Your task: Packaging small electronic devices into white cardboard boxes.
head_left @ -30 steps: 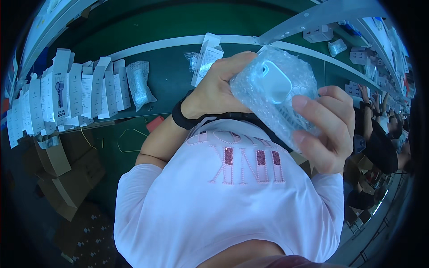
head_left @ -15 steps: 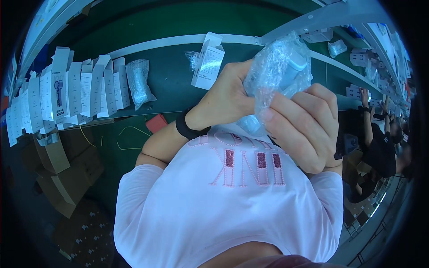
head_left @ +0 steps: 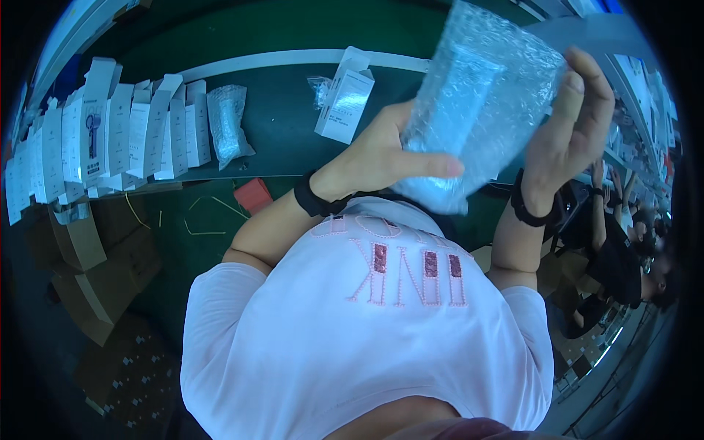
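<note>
My left hand point(head_left: 392, 158) is closed on the left edge of a clear bubble-wrap bag point(head_left: 517, 88), its thumb lying across the front. A pale, boxy item point(head_left: 458, 103) shows through the plastic, its kind blurred by the bubbles. The bag is tilted and raised above the bench edge in front of my chest. My right hand point(head_left: 572, 121) is at the bag's upper right corner, fingers curved and thumb apart; the fingertips are at or very near the plastic. Beyond my left hand, an open white carton point(head_left: 346, 103) lies on the bench beside a small clear packet point(head_left: 320, 89).
Several white cartons point(head_left: 110, 139) stand in a row at the left, beside another bubble-wrapped item point(head_left: 229, 125). A pale rail point(head_left: 279, 59) crosses the green bench. Below are brown cardboard boxes point(head_left: 81, 242) and a red object point(head_left: 253, 196). Another person point(head_left: 620, 249) works at the right.
The bubble-wrap bag has been turned and spread flatter, its top now further up and right. My right hand has come off its front and moved right to the corner.
</note>
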`<move>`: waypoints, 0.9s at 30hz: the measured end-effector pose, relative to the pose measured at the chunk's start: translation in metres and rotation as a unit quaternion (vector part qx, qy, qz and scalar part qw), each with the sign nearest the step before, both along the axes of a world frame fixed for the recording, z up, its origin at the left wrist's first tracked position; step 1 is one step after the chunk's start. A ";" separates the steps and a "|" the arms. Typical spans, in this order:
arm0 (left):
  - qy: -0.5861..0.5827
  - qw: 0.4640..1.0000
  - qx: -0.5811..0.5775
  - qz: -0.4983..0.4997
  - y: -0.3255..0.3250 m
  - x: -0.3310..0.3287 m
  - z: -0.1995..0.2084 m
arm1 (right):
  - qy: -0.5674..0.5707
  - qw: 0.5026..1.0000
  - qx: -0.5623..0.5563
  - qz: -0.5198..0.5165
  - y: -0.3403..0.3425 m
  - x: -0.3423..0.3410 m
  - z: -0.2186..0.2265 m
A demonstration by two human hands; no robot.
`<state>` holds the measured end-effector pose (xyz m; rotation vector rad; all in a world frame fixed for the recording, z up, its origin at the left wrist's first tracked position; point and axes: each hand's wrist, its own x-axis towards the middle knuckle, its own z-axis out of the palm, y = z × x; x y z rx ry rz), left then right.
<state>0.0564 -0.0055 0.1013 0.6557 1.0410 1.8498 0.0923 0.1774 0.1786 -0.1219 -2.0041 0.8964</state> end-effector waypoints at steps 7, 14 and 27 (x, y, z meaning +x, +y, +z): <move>0.166 0.975 -0.114 0.098 -0.003 0.024 -0.048 | -0.334 0.818 -0.356 0.305 -0.010 0.032 -0.061; 0.379 0.767 -0.423 0.298 -0.021 -0.024 -0.146 | -0.213 0.754 -0.610 0.120 0.083 0.026 -0.111; 0.398 0.789 -0.414 0.218 0.019 -0.075 -0.143 | -0.049 0.765 -0.622 0.161 0.057 -0.055 -0.095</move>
